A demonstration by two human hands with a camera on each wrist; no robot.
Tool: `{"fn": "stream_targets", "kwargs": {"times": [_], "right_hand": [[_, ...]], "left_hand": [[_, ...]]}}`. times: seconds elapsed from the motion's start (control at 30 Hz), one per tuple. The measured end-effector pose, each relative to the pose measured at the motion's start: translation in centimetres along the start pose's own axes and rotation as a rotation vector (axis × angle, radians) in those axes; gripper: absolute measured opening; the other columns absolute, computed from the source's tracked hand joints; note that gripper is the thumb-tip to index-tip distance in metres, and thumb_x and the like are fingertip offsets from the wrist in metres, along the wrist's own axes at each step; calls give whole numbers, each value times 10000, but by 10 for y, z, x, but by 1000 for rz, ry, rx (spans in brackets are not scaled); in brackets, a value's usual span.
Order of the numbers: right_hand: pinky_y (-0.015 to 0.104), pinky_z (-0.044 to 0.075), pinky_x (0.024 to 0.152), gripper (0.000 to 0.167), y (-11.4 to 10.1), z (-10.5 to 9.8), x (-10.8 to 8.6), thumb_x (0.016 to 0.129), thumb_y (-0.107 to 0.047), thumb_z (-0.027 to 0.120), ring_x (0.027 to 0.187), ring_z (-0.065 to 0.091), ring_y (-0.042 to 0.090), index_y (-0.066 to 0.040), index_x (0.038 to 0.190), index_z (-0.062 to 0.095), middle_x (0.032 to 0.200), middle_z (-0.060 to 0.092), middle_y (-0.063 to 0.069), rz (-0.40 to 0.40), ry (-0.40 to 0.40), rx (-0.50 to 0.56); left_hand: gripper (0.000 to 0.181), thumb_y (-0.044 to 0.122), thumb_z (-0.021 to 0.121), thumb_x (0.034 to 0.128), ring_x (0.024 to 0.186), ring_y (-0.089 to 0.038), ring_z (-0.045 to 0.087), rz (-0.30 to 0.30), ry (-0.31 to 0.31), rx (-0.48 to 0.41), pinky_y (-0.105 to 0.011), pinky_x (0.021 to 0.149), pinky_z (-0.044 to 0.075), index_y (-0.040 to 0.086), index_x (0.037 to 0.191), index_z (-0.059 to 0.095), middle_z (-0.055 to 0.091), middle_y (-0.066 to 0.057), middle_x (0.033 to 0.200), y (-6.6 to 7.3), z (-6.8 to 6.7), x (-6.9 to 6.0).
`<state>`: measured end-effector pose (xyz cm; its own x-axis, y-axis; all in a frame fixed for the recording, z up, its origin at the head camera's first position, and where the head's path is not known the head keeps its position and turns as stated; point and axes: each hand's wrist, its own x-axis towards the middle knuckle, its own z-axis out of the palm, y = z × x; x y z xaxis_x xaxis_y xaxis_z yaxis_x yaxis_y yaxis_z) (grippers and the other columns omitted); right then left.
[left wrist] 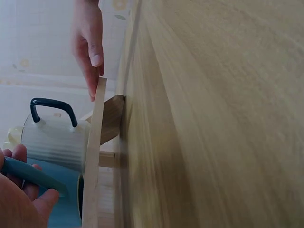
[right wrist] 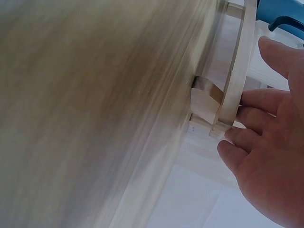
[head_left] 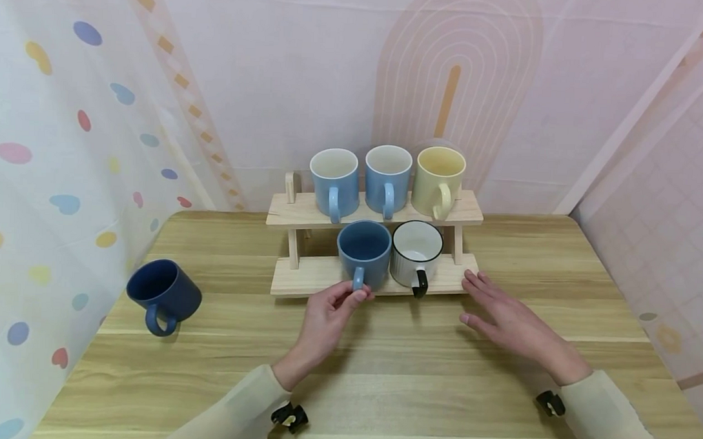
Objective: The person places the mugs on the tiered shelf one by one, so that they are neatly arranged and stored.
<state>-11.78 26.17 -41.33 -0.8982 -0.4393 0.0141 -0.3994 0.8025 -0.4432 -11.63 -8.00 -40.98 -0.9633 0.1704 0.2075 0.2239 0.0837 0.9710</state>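
Observation:
A grey-blue mug (head_left: 364, 252) stands on the lower tier of a two-tier wooden rack (head_left: 309, 276), its handle facing forward. My left hand (head_left: 327, 319) pinches that handle between thumb and fingers; the left wrist view shows the handle (left wrist: 35, 176) between them. Right beside it is a white mug (head_left: 405, 263) with a black rim and black handle. My right hand (head_left: 513, 322) is at the rack's right end, fingers extended. In the right wrist view the fingertips of that hand (right wrist: 280, 128) meet the edge of the lower board (right wrist: 235, 80).
On the upper tier stand two light blue mugs (head_left: 343, 193) (head_left: 378, 188) and a yellow mug (head_left: 425, 193). A dark navy mug (head_left: 174, 294) is on the wooden table (head_left: 415, 402) at the left. Patterned curtains (head_left: 287, 62) close off the back and sides.

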Motion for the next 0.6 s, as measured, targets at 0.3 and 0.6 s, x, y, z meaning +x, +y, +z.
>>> {"fn": "stream_targets", "kwargs": {"times": [0.3,0.6], "right_hand": [[622,244,1203,720,0,0,0,1059,-444,580,1548,199,414,12,1577,376,1689,245,161,0,-2,1],[624,240,1203,723,0,0,0,1061,-451,573,1550,192,415,9,1580,370,1691,237,161,3,-4,3]], "left_hand": [[184,89,691,991,1040,-200,733,9,7,12,-282,948,570,-51,1098,745,776,-131,1053,-6,4,0],[158,129,691,999,1057,-212,727,-4,29,73,-253,918,574,17,1083,763,779,-98,1066,-6,4,0]]}}
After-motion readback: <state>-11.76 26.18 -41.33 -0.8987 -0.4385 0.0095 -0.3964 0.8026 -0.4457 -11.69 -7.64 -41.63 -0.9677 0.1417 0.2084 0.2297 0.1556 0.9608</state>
